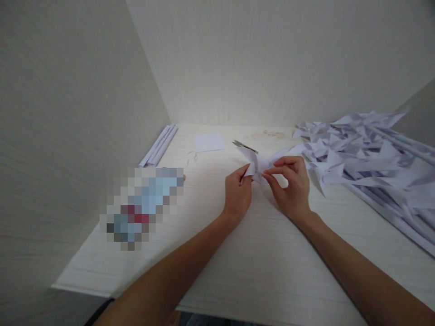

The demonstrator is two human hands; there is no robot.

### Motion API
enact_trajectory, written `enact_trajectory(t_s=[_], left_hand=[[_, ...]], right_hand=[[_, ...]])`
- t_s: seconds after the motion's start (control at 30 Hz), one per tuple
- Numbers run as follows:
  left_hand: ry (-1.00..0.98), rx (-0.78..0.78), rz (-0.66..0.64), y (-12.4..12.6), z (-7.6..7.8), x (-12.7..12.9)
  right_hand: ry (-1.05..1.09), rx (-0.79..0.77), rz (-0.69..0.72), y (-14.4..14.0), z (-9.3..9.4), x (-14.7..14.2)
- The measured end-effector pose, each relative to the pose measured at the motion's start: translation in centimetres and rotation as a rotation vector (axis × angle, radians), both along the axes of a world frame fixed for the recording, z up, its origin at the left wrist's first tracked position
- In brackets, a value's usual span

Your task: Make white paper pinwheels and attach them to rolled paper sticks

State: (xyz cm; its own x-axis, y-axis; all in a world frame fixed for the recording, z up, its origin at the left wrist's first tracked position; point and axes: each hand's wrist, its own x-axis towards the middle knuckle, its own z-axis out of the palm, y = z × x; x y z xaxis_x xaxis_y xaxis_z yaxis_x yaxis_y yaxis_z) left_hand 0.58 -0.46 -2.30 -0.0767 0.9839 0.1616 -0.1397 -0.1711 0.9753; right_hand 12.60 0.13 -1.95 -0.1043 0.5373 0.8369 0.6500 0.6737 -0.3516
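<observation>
A white paper pinwheel (pixel 261 164) with curved blades is held up just above the table. My left hand (pixel 238 192) grips it from the left, its fingers closed on the lower left part. My right hand (pixel 292 190) is closed in a pinch, thumb and forefinger meeting at the pinwheel's centre. Whether something small sits between those fingertips is too fine to make out. Just behind the pinwheel lies a pair of scissors (pixel 245 146), their blades pointing left.
Many paper pinwheels with long rolled stems (pixel 370 158) are heaped at the right. Rolled paper tubes (pixel 158 146) lie by the left wall, with a pixelated bluish item (pixel 149 199) nearer me. A white paper sheet (pixel 209 141) and thin tan bits (pixel 272 134) lie towards the back wall.
</observation>
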Motion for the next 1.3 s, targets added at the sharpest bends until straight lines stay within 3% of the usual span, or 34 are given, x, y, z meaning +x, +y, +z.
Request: enact_trajectory(t_s=[0.33,1.3], left_hand=[[0.164,0.095,0.068,-0.49,0.89,-0.28],[0.074,0.028,0.04,-0.37,0.19,0.19]], right_hand=[[-0.011,0.059,-0.053,-0.08,-0.15,-0.16],[-0.101,0.129,-0.179,-0.1,-0.19,-0.07]])
